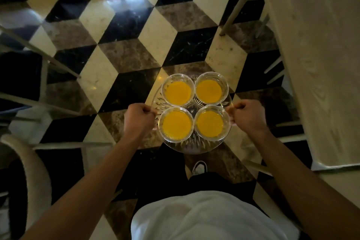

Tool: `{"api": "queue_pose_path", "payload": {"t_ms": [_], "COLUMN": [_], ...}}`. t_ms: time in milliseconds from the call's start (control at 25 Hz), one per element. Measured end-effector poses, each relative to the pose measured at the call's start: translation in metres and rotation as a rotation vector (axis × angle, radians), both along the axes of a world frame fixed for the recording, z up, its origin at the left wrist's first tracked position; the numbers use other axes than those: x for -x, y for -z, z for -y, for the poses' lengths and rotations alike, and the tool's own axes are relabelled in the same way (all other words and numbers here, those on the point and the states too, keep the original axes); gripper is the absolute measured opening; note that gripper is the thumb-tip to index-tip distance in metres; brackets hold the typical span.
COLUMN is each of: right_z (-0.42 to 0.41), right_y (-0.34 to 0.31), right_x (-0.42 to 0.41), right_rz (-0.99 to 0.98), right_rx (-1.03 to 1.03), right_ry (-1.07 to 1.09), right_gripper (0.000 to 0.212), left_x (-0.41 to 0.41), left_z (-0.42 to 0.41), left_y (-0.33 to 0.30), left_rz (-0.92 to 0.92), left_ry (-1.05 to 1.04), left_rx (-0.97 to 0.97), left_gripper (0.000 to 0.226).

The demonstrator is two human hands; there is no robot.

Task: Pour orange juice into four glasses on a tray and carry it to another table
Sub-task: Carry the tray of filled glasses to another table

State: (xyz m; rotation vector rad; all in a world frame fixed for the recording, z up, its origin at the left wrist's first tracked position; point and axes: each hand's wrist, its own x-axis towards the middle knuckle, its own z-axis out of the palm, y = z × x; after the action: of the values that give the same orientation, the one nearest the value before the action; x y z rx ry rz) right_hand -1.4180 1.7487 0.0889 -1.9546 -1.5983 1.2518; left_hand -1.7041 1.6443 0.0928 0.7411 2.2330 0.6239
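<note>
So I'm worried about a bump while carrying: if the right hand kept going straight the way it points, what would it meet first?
The right hand grips the tray rim and points inward, so the near-right glass of juice comes first; it looks almost touching already, though depth is hard to judge.

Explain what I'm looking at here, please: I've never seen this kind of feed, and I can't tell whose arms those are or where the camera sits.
There is one picture, from a wide-angle camera worn on a person's head, looking down. The bare arms are that person's own. The left hand and right hand each grip one side of a clear glass tray, carried in the air above a cube-patterned tile floor. Four glasses of orange juice stand on it in a tight square: far left, far right, near left, near right. A pale table runs along the right, and a chair is at lower left.
</note>
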Motion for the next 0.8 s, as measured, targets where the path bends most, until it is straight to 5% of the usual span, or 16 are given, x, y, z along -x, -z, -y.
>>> {"api": "queue_pose_path", "payload": {"t_ms": [280, 800], "right_z": [-0.08, -0.202], "right_y": [-0.004, 0.005], "right_x": [0.019, 0.016], "right_rz": [0.035, 0.118], "right_rx": [-0.031, 0.047], "right_ry": [0.166, 0.476], "right_gripper": [0.028, 0.01], "left_x": [0.035, 0.032], "left_z": [-0.137, -0.359], "left_y": [0.003, 0.014], "left_rz": [0.065, 0.041], "left_ry": [0.131, 0.492], "left_rx": [-0.026, -0.004], "left_gripper": [0.012, 0.015]}}
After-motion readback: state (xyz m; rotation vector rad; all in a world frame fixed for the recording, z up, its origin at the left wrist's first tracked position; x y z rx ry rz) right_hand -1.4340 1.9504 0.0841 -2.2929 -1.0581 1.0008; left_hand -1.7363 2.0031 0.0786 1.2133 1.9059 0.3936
